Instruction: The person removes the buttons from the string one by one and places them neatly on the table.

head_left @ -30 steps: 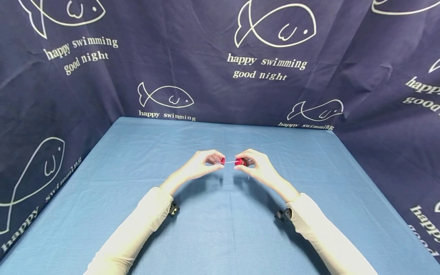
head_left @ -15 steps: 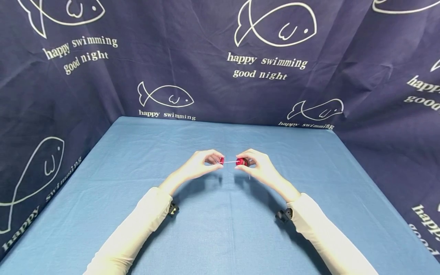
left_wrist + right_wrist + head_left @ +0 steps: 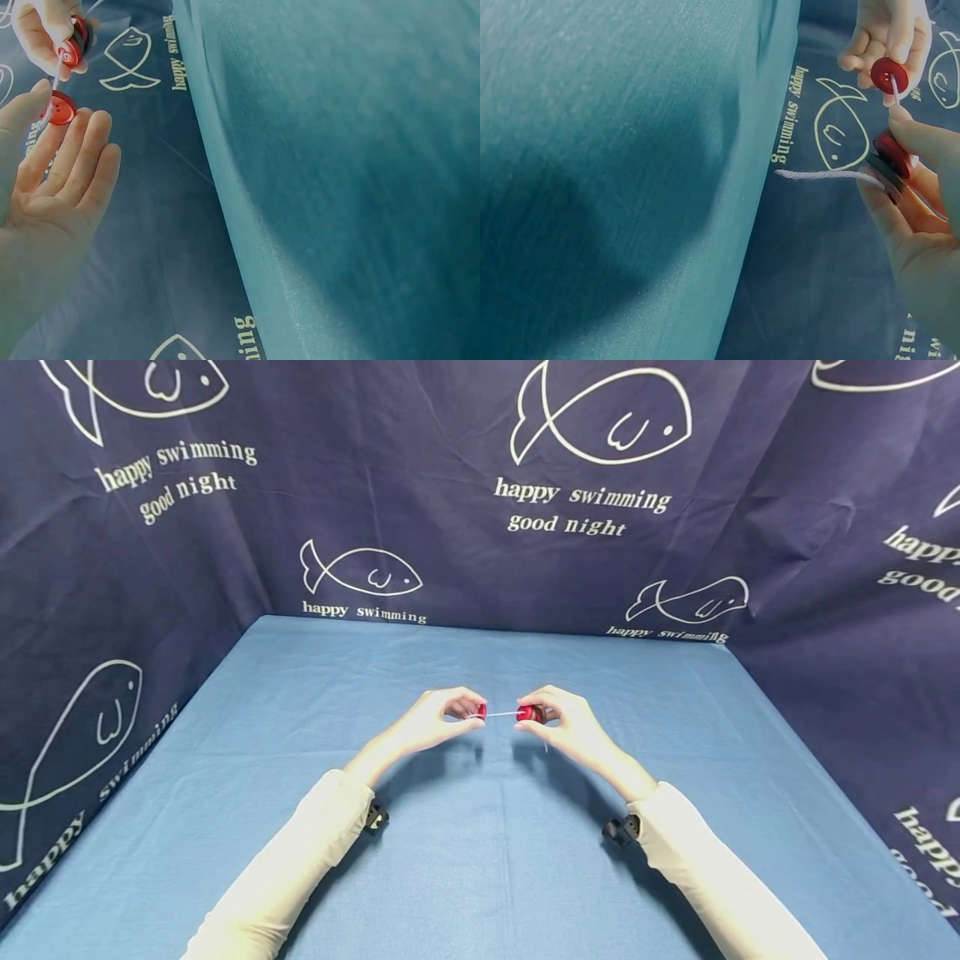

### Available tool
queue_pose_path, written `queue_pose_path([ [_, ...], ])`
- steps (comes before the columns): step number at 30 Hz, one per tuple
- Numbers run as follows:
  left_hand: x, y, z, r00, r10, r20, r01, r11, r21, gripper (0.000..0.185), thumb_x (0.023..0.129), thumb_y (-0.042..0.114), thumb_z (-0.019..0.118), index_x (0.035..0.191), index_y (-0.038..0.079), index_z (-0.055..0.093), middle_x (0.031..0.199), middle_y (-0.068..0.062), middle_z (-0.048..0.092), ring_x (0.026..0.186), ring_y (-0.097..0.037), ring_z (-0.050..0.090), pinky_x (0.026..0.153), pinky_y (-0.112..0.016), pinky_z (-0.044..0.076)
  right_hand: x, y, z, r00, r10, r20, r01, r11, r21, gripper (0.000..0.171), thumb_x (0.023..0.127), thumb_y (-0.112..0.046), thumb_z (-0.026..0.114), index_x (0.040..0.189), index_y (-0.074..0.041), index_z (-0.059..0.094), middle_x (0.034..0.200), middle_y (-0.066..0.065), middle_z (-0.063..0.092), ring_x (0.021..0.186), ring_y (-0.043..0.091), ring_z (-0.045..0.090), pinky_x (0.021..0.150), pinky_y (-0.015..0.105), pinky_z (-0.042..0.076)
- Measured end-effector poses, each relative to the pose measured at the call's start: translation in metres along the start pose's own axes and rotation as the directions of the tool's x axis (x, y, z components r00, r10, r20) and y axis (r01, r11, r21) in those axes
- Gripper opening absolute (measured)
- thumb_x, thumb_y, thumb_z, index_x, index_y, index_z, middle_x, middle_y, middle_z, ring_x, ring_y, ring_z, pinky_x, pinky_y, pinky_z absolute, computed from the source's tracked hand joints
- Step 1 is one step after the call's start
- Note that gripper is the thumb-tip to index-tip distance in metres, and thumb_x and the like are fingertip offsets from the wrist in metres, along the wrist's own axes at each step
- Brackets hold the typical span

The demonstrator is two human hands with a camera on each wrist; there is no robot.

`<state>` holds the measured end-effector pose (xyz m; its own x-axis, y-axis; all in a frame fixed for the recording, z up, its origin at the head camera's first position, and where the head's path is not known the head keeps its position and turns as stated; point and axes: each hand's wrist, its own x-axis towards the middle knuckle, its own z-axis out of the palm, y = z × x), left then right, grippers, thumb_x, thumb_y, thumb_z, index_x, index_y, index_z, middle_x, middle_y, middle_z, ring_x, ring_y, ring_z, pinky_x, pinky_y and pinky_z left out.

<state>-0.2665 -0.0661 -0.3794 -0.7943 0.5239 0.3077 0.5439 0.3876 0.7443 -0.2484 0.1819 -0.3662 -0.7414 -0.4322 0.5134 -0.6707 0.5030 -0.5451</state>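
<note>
Both hands hover over the middle of the blue table (image 3: 480, 877), fingertips facing each other. My left hand (image 3: 467, 711) pinches a single red button (image 3: 482, 711) (image 3: 60, 109) between thumb and forefinger, its other fingers fairly straight. My right hand (image 3: 542, 715) grips a small stack of buttons (image 3: 528, 714), red ones over a dark one (image 3: 891, 159). A thin white string (image 3: 499, 714) runs taut from the left button to the stack. Its loose fuzzy end (image 3: 817, 175) sticks out past the stack in the right wrist view.
A blue cloth covers the table. Dark navy curtains (image 3: 480, 527) printed with white fish and words close it in at the back and on both sides. Small black wrist cameras (image 3: 377, 817) sit under both white sleeves.
Almost nothing differs; both hands keep their pose and grip, and the two buttons sit a touch farther apart along the string.
</note>
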Motion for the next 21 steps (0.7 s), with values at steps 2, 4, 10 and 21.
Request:
queue_pose_path([
  [2, -0.0003, -0.0004, -0.0004, 1.000, 0.007, -0.003, -0.007, 1.000, 0.002, 0.028, 0.084, 0.022, 0.071, 0.109, 0.012, 0.065, 0.089, -0.001, 0.068, 0.080, -0.008, 0.065, 0.082, -0.027, 0.051, -0.0002, -0.0003, -0.0002, 1.000, 0.006, 0.000, -0.006, 1.000, 0.000, 0.030, 0.071, -0.008, 0.081, 0.100, -0.005, 0.070, 0.091, 0.005, 0.068, 0.077, 0.013, 0.060, 0.071, 0.029, 0.055],
  [4, -0.0008, -0.0005, -0.0008, 1.000, 0.009, -0.004, -0.009, 1.000, 0.002, 0.028, 0.084, 0.021, 0.071, 0.109, 0.011, 0.065, 0.089, -0.001, 0.068, 0.080, -0.008, 0.065, 0.082, -0.027, 0.052, -0.0006, -0.0006, -0.0002, 1.000, 0.011, 0.002, -0.011, 1.000, -0.002, 0.030, 0.071, -0.008, 0.081, 0.100, -0.005, 0.070, 0.091, 0.005, 0.068, 0.077, 0.013, 0.061, 0.071, 0.029, 0.055],
  [10, -0.0030, -0.0023, -0.0023, 1.000, -0.003, -0.004, 0.003, 1.000, -0.015, 0.028, 0.084, 0.022, 0.071, 0.110, 0.012, 0.065, 0.089, 0.000, 0.069, 0.080, -0.008, 0.065, 0.084, -0.028, 0.051, -0.0013, -0.0012, -0.0002, 1.000, 0.015, 0.009, -0.015, 1.000, 0.004, 0.031, 0.072, -0.010, 0.080, 0.100, -0.005, 0.070, 0.092, 0.006, 0.068, 0.077, 0.014, 0.061, 0.072, 0.029, 0.055],
  [21, -0.0024, -0.0029, -0.0042, 1.000, -0.013, -0.002, 0.013, 1.000, -0.023, 0.029, 0.084, 0.023, 0.071, 0.110, 0.013, 0.065, 0.089, 0.001, 0.069, 0.081, -0.008, 0.065, 0.084, -0.029, 0.051, -0.0004, 0.0004, -0.0008, 1.000, -0.004, -0.015, 0.004, 1.000, -0.007, 0.031, 0.071, -0.009, 0.081, 0.099, -0.005, 0.070, 0.091, 0.006, 0.068, 0.076, 0.013, 0.060, 0.070, 0.027, 0.055],
])
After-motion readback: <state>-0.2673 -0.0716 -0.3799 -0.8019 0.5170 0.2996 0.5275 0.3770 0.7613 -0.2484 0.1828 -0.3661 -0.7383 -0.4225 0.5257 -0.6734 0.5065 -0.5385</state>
